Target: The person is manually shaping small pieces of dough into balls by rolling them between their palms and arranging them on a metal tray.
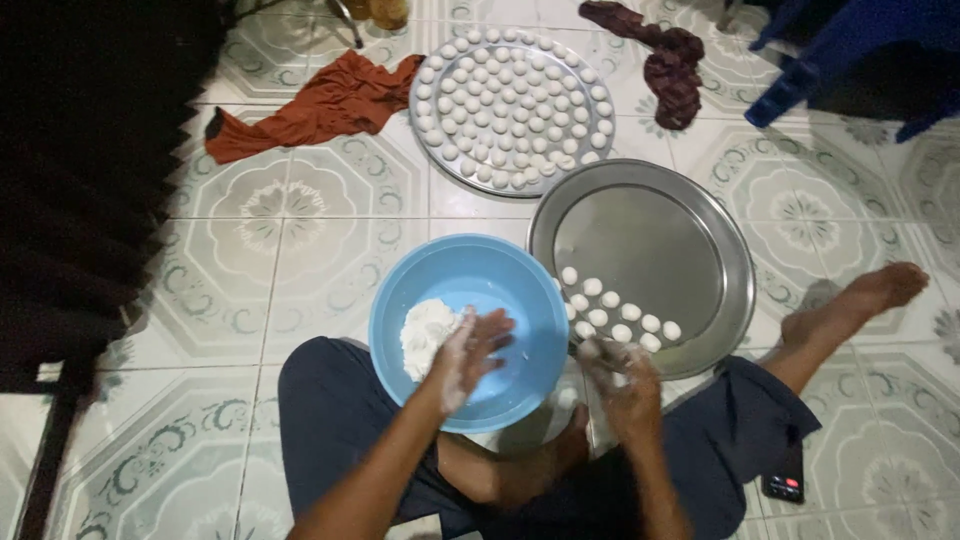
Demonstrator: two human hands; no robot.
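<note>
The far tray (430, 135) is packed with white dough balls (512, 108); the near tray (700, 210) holds only a few rows. The left hand (470, 350), fingers loose, rests on dough (425, 335) left in the blue bowl (530, 300), while the right hand (625, 385) pinches a small piece at the near tray's edge.

Forearms: bare, no sleeves visible. Left hand (468, 352): coated with white flour across palm and fingers. Right hand (622, 378): white dough residue on the fingers. Legs: dark navy shorts or trousers covering both thighs. Feet: bare. No rings, watch or bracelets discernible.
</note>
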